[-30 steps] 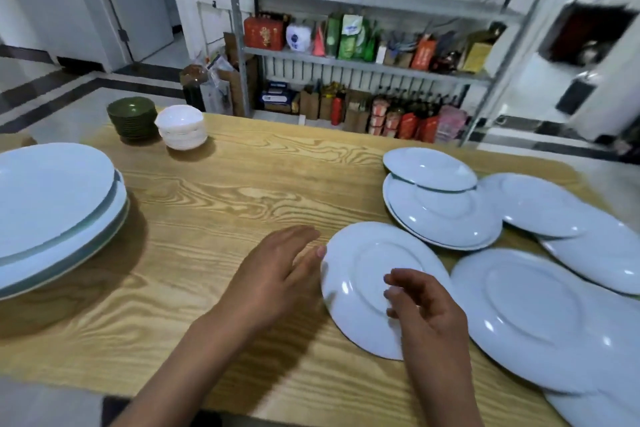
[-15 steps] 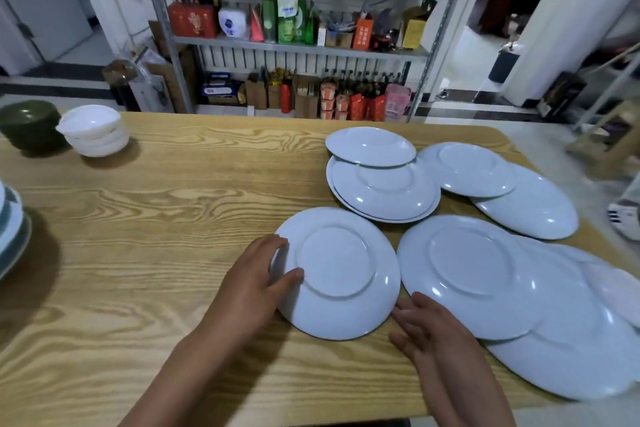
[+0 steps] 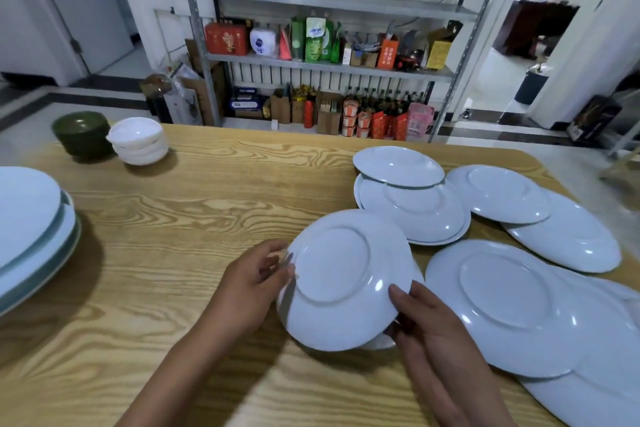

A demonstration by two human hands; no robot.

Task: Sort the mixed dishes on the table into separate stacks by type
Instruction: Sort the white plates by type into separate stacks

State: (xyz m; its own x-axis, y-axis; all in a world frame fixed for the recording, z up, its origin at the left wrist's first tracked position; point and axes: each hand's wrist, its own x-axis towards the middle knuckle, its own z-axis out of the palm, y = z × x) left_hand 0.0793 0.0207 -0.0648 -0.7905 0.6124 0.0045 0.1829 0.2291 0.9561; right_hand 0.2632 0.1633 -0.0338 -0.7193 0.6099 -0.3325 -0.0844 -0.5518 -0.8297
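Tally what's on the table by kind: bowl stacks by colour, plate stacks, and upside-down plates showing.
Green bowl stack: 1
White bowl stack: 1
Large plate stack, left: 1
Upside-down white plates, right: 7 showing; more may hide beneath
Total: 10

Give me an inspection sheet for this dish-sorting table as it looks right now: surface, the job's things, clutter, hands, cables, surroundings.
Surface: wooden table, bare grain across the middle.
Job's things: held plate, upside down and tilted; loose overlapping white plates on the right; big plate stack at the left edge; white bowl stack beside the green bowl stack at the far left.
Clutter: nothing seen on the table besides dishes.
Hands: left hand grips the held plate's left rim; right hand grips its near right rim.
Cables: nothing seen on the table.
Surroundings: metal shelf rack stocked with packages and bottles; open doorway on the right.
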